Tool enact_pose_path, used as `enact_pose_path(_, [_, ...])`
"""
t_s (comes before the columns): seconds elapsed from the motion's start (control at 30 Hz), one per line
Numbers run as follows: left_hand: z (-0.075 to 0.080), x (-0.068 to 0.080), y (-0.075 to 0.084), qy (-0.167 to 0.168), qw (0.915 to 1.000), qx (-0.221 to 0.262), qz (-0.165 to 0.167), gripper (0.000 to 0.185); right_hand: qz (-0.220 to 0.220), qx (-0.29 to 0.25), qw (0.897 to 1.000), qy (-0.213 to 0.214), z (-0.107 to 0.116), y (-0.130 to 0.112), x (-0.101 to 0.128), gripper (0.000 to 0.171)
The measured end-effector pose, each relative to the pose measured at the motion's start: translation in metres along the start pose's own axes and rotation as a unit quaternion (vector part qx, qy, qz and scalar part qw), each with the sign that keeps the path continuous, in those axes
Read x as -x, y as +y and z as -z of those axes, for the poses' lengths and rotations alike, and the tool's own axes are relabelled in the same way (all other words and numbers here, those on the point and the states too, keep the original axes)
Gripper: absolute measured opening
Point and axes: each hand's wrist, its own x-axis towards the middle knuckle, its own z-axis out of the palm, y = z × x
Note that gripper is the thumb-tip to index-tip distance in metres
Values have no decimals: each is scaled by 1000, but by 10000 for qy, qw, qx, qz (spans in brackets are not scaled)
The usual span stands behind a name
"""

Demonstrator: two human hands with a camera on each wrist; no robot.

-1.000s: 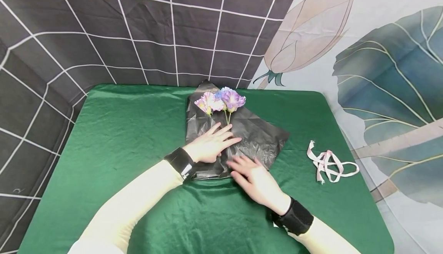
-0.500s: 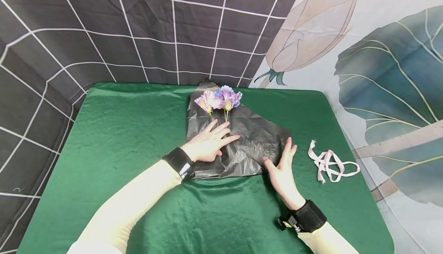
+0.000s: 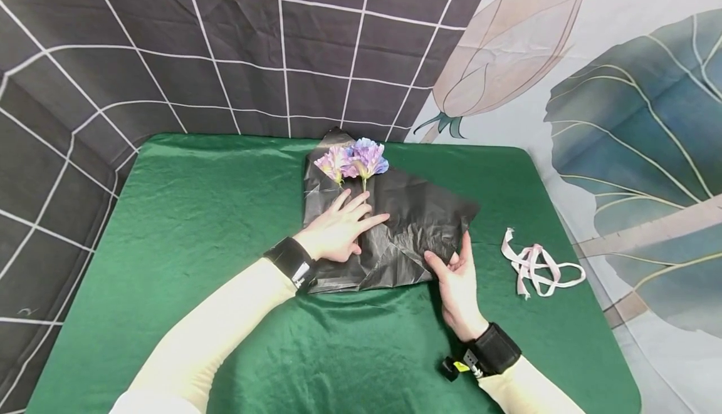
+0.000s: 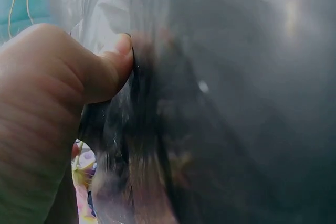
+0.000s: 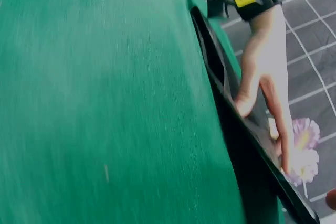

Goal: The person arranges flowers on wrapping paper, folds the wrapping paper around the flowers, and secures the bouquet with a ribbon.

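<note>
Dark cloth [image 3: 242, 38] with white grid lines across the upper left, plant-printed backdrop [image 3: 632, 119] at right, green tablecloth [image 3: 225, 195] below.
At centre, crinkled black sheet [image 3: 414, 213] bearing pink, purple and blue flowers [image 3: 366, 160]; flat on the sheet, left hand [image 3: 341, 226], fingers spread; pinching its right edge, thumb uppermost, right hand [image 3: 459, 285]; at right of the tablecloth, loosely looped pale ribbon [image 3: 533, 267].

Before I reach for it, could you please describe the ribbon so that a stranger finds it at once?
Start from the green table and go to its right side. Past the right hand, which pinches the black sheet, the ribbon lies untouched. Unlike the broad, dark sheet, it is a narrow, pale pinkish-white strip in loose loops.
</note>
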Motion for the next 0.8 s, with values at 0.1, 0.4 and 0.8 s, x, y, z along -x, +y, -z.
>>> enact_pose_path(0.1, [2, 0, 0, -93, 9999, 51, 82, 92, -211, -433, 9988, -31, -10, 3, 4, 77])
enact_pose_path(0.4, [1, 0, -1, -374, 9983, 155, 409, 92, -543, -97, 9959, 723, -23, 22, 18, 50])
enact_pose_path(0.8, [-3, -2, -2, -381, 9984, 73, 414, 87, 1930, 2507, 9433, -1006, -41, 1, 39, 60])
